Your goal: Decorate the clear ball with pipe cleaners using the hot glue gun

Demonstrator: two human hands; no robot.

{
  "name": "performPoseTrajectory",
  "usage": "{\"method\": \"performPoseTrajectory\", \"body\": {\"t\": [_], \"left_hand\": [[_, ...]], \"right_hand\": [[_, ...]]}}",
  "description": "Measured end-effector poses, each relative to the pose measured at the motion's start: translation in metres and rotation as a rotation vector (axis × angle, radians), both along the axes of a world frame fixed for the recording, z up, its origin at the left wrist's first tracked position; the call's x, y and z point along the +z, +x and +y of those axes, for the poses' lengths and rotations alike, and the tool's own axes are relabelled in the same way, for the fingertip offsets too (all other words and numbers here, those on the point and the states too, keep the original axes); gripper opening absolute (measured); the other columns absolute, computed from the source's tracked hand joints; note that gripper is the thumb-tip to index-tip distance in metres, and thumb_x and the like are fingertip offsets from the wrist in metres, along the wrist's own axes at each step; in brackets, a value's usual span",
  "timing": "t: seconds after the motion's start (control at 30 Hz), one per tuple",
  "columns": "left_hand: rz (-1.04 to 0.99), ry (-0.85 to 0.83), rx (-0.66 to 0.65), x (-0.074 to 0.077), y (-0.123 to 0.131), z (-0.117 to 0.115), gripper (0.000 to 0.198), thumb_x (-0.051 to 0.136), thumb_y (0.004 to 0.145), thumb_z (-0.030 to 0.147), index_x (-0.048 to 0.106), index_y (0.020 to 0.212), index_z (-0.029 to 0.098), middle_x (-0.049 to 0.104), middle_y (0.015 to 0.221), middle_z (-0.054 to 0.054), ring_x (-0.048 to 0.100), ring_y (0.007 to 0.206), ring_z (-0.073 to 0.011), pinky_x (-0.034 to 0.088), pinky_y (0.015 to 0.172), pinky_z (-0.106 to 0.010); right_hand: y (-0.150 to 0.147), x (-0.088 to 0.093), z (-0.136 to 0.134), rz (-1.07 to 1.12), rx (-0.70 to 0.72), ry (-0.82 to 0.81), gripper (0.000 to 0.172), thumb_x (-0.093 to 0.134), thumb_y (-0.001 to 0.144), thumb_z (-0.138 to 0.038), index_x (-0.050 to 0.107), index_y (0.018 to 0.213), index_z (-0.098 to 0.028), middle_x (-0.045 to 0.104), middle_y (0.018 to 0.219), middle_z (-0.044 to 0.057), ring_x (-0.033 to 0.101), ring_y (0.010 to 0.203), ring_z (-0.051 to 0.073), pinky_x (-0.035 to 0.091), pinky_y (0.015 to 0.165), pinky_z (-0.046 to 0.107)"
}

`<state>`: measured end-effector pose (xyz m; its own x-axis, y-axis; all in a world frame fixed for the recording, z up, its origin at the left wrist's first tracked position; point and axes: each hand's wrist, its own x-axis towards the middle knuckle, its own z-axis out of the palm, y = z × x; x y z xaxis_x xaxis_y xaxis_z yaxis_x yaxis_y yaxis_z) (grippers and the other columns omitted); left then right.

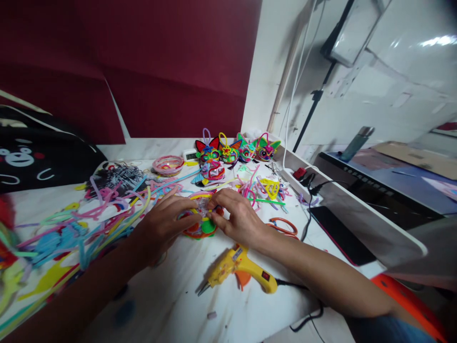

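A round, colourful pipe-cleaner craft [207,226] with orange, green and yellow parts lies on the white table, partly hidden by my fingers. From the left, my left hand [167,220] grips its edge between thumb and fingers. My right hand [238,215] is closed in a pinch at the craft's right side; anything small between the fingertips is hidden. Just in front of the hands, a yellow glue gun [239,269] rests on its side, nozzle pointing left. Orange-handled scissors [283,226] lie by my right wrist.
Several finished cat-like pipe-cleaner heads [228,151] line the back, near a pink bowl [167,165]. Loose pipe cleaners [103,214] cover the left side. On the right are a black phone [342,236], a power strip [303,183], cables and the table's raised edge [374,214].
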<state>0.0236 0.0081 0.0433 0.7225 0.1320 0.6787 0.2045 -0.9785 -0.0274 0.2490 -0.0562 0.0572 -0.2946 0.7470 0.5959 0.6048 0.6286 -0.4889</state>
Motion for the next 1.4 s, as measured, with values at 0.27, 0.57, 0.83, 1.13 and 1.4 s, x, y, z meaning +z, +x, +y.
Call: {"method": "performPoseTrajectory", "body": {"t": [0.27,0.57,0.83,1.13,1.4], "left_hand": [[0.002,0.012,0.017,0.000,0.001,-0.003,0.024,0.053,0.094,0.013,0.061,0.113,0.026,0.066,0.114,-0.008,0.061,0.107,-0.0229,0.048,0.098,-0.048],[0.020,0.041,-0.004,0.000,0.000,-0.002,0.025,0.052,0.094,0.012,0.058,0.115,0.025,0.063,0.118,-0.009,0.059,0.110,-0.0242,0.046,0.098,-0.051],[-0.001,0.019,-0.019,-0.001,0.000,-0.002,0.025,0.051,0.096,0.014,0.059,0.116,0.027,0.064,0.118,-0.008,0.060,0.109,-0.0231,0.048,0.094,-0.047],[0.029,0.019,-0.005,0.002,-0.001,-0.001,0.023,0.048,0.097,0.014,0.059,0.115,0.023,0.067,0.113,-0.008,0.061,0.107,-0.0212,0.048,0.094,-0.042],[0.096,0.065,0.031,0.011,-0.010,0.008,0.029,0.050,0.094,0.007,0.059,0.119,0.021,0.066,0.119,-0.009,0.061,0.115,-0.0211,0.039,0.111,-0.047]], "right_hand": [[0.004,-0.003,0.000,0.038,0.037,-0.005,0.012,0.061,0.081,-0.012,0.058,0.089,-0.020,0.064,0.092,0.005,0.060,0.090,0.020,0.049,0.085,0.033],[0.003,-0.005,0.000,0.039,0.043,0.047,0.010,0.058,0.083,-0.011,0.058,0.090,-0.018,0.064,0.089,0.006,0.059,0.086,0.020,0.048,0.081,0.033],[0.003,-0.005,0.000,-0.022,0.039,0.084,0.012,0.059,0.084,-0.009,0.060,0.092,-0.017,0.065,0.084,0.005,0.060,0.083,0.020,0.048,0.081,0.032],[0.004,-0.002,-0.001,-0.069,0.041,0.079,0.010,0.060,0.084,-0.007,0.062,0.091,-0.015,0.066,0.083,0.006,0.061,0.083,0.020,0.047,0.080,0.031],[0.003,-0.003,0.001,-0.068,0.037,0.080,0.009,0.060,0.085,-0.008,0.061,0.088,-0.016,0.065,0.080,0.004,0.060,0.080,0.019,0.047,0.078,0.030]]}}
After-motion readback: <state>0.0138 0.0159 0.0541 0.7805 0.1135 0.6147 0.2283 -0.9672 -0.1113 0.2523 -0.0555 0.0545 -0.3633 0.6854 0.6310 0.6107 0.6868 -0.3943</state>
